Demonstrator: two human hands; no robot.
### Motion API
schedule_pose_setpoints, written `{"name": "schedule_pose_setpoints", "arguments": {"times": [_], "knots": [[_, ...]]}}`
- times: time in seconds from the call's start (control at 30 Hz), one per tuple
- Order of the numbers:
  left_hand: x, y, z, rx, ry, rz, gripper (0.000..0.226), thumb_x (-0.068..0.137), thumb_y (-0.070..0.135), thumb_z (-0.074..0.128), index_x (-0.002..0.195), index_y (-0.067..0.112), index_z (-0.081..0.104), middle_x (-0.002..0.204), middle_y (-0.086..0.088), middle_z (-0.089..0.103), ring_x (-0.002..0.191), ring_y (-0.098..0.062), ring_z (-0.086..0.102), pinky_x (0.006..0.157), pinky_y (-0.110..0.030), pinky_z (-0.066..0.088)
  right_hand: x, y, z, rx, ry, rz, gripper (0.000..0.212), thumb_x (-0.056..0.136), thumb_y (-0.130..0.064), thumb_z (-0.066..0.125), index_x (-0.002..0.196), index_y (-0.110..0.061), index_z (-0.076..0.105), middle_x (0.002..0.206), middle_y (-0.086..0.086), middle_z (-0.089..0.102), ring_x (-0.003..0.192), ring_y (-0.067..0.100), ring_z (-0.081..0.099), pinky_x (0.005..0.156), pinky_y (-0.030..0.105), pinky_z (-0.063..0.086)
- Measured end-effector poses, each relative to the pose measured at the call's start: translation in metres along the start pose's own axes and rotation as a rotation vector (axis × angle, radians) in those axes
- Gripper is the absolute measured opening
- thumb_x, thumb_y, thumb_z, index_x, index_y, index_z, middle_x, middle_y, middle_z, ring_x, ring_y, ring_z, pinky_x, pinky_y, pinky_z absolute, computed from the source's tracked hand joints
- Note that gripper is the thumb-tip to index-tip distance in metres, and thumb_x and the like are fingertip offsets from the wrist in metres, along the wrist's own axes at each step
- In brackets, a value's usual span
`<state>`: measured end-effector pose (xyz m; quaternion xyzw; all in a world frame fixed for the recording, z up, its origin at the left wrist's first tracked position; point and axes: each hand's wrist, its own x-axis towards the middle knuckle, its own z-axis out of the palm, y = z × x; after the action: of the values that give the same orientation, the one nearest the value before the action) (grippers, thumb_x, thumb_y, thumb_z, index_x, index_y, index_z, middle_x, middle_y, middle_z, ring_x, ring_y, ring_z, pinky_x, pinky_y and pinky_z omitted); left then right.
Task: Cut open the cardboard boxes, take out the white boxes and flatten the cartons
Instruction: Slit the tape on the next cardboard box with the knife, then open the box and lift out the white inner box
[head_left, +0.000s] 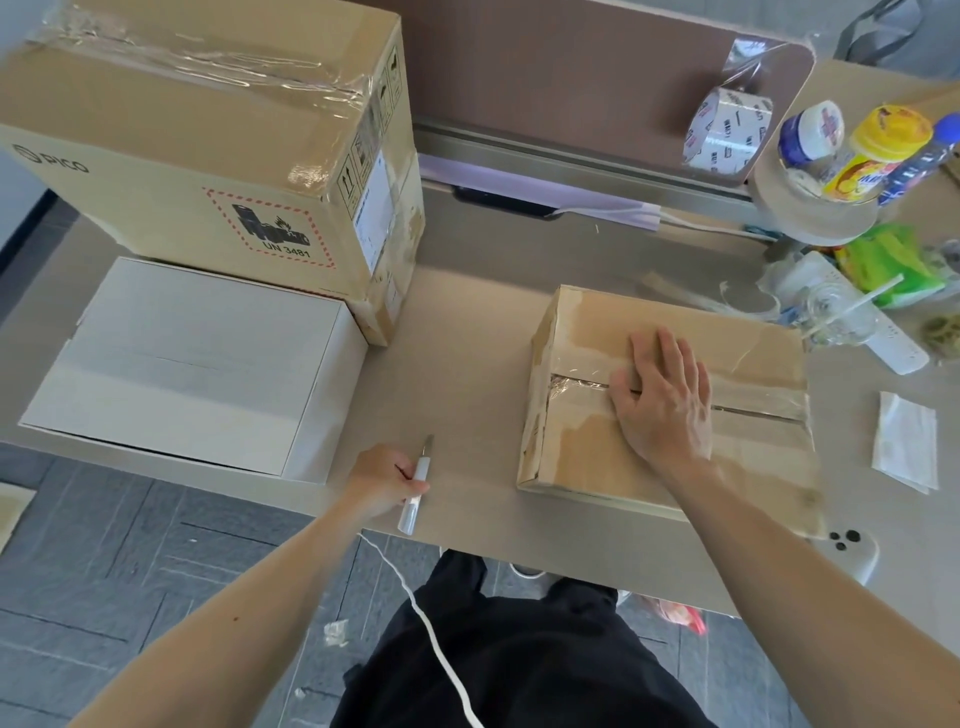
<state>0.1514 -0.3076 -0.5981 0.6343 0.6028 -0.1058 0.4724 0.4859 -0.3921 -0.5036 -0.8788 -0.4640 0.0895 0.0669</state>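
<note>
A taped brown cardboard box (748, 447) lies on the table in front of me, right of centre. My right hand (662, 400) rests flat on its top, fingers spread across the taped centre seam. Near the table's front edge my left hand (387, 478) grips a white utility knife (417, 488), blade pointing away from me, to the left of that box. A white box (192, 369) lies at the left. Behind it stands a large taped carton (208, 145) with PICO printed on it.
A brown desk divider (571, 78) runs along the back with a tape roll (727, 130) against it. Bottles (872, 150), a green packet, plastic scraps and a white power strip (893, 343) crowd the right side. A folded white paper (906, 441) lies at the right edge.
</note>
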Motion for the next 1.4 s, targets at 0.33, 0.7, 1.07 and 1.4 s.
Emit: {"name": "schedule_pose_setpoints", "arguments": {"times": [0.33, 0.7, 1.07, 1.4], "knots": [[-0.005, 0.012, -0.004, 0.010, 0.155, -0.008, 0.039, 0.068, 0.043, 0.086, 0.068, 0.018, 0.056, 0.072, 0.003, 0.061, 0.067, -0.017, 0.057, 0.060, -0.030, 0.042, -0.003, -0.001, -0.002, 0.034, -0.010, -0.022, 0.055, 0.099, -0.044, 0.038, 0.151, -0.028, 0.033, 0.163, 0.003, 0.020, 0.150, 0.025, 0.013, 0.123, 0.042, 0.007], [0.008, 0.239, -0.037, 0.147, 0.315, 0.797, 0.055, 0.076, 0.048, 0.082, 0.117, 0.017, 0.063, 0.124, 0.000, 0.058, 0.116, -0.016, 0.056, 0.097, -0.032, 0.043, -0.006, 0.030, -0.044, 0.322, -0.189, 0.019, 0.050, 0.081, -0.037, 0.075, 0.128, -0.029, 0.060, 0.146, -0.002, 0.036, 0.135, 0.023, 0.034, 0.113, 0.036, 0.024], [0.028, 0.309, -0.015, 0.910, 0.035, 0.760, 0.109, 0.064, 0.083, 0.068, 0.155, 0.048, 0.019, 0.160, 0.003, 0.030, 0.137, -0.031, 0.042, 0.107, -0.052, 0.037, -0.012, 0.066, -0.059, 0.096, -0.230, -0.066, 0.067, 0.062, -0.065, 0.079, 0.120, -0.039, 0.056, 0.125, -0.004, 0.036, 0.124, 0.019, 0.033, 0.105, 0.036, 0.018], [0.028, 0.313, -0.017, 0.876, -0.011, 0.720, 0.111, 0.058, 0.087, 0.068, 0.153, 0.053, 0.021, 0.141, 0.007, 0.045, 0.123, -0.024, 0.048, 0.093, -0.043, 0.045, 0.002, 0.053, -0.069, -0.003, -0.372, -0.052, 0.074, 0.062, -0.067, 0.077, 0.118, -0.025, 0.052, 0.123, -0.003, 0.050, 0.120, 0.019, 0.039, 0.097, 0.039, 0.028]]}}
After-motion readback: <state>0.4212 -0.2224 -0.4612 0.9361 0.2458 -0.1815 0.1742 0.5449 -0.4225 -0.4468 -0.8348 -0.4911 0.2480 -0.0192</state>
